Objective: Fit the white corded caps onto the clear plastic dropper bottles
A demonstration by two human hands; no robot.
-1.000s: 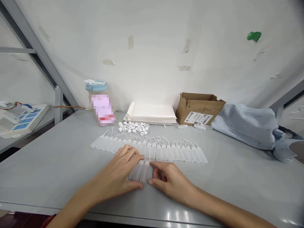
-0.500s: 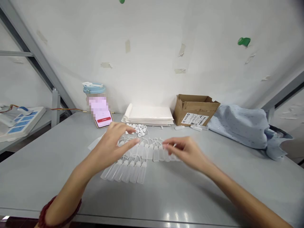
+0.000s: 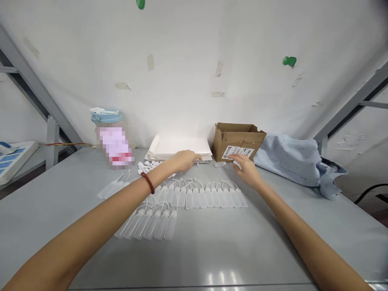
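Note:
My left hand (image 3: 184, 161) is at the front edge of a stack of white sheets or bags (image 3: 182, 146), its fingers drawn together. What they hold, if anything, is hidden. My right hand (image 3: 245, 169) reaches before the cardboard box with fingers apart, over a small pale bottle (image 3: 237, 164). Another loose bottle (image 3: 220, 164) lies to its left. Several translucent bottles with looped white straps (image 3: 218, 198) lie side by side in a row. A nearer group of bottles (image 3: 154, 224) lies below my left forearm. White caps (image 3: 147, 166) form a pile, partly behind that arm.
An open cardboard box (image 3: 238, 141) stands by the wall, beside light blue cloth (image 3: 287, 161). At the back left are a blurred phone (image 3: 117, 145) and a blue-lidded container (image 3: 106, 117). The grey table (image 3: 212, 250) runs along the wall.
Both hands have left the bottle row and moved farther back, the left to the white stack and the right to the box front. The view has shifted slightly to the right.

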